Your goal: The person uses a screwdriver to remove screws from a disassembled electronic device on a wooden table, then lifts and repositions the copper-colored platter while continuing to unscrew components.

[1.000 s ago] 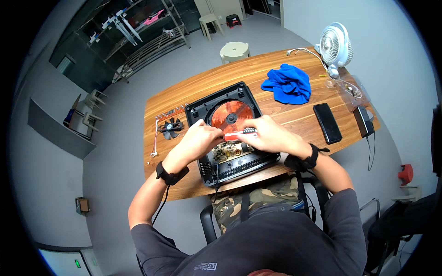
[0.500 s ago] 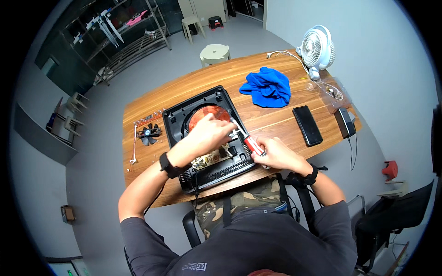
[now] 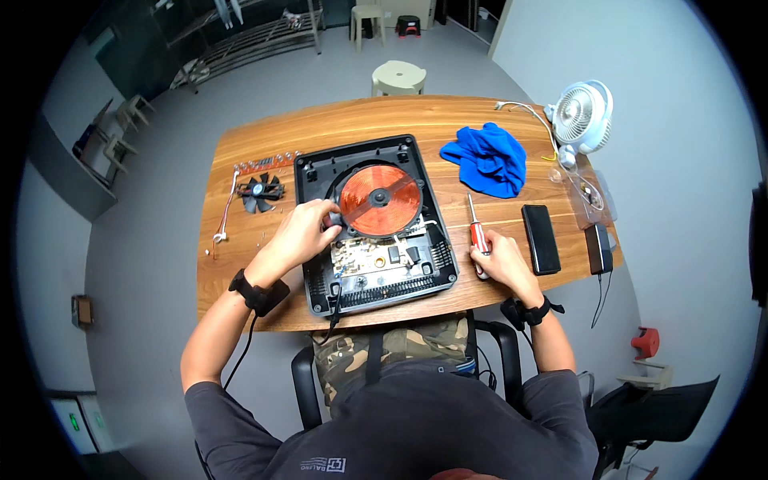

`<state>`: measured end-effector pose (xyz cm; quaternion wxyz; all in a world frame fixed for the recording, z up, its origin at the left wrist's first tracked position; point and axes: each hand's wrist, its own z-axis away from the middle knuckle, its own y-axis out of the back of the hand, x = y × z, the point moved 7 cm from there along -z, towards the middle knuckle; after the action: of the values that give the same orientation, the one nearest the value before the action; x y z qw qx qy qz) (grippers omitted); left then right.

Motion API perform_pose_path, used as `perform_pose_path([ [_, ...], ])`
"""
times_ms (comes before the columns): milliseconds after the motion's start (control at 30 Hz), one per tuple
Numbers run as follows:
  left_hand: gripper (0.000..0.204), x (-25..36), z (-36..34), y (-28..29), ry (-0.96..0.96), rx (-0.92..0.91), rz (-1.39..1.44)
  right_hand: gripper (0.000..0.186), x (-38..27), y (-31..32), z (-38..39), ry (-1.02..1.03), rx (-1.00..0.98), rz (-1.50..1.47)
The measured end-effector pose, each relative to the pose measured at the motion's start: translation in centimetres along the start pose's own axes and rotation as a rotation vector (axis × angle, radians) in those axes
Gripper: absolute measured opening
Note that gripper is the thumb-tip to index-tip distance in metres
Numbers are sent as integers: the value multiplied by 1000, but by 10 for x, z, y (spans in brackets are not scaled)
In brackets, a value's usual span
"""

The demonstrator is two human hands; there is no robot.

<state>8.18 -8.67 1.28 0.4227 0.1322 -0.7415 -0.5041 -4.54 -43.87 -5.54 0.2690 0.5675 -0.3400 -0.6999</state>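
An opened induction cooker lies on the wooden table before me, with its black casing tilted a little. Inside it sit a round copper coil and, nearer to me, a circuit board. My left hand reaches over the casing's left side, fingers curled at the coil's left edge. Something dark shows between thumb and fingers, but I cannot make out what. Right of the casing, my right hand is closed round the handle of a red and white screwdriver, its shaft pointing away from me.
Left of the casing lie a small black fan and a red strip board with wires. To the right are a blue cloth, a phone, a black adapter, a plastic bag and a white desk fan.
My right hand has drawn the screwdriver away from the coil to the table on the right. My left hand has moved left, from over the coil to its left edge.
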Motion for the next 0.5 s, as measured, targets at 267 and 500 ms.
perform_pose_path([
  [267,27,-32,1,-12,167,49,178,39,-14,-9,-10,72,30,83],
  [500,26,-33,-9,-22,176,61,221,52,-14,-7,-15,11,-80,147],
])
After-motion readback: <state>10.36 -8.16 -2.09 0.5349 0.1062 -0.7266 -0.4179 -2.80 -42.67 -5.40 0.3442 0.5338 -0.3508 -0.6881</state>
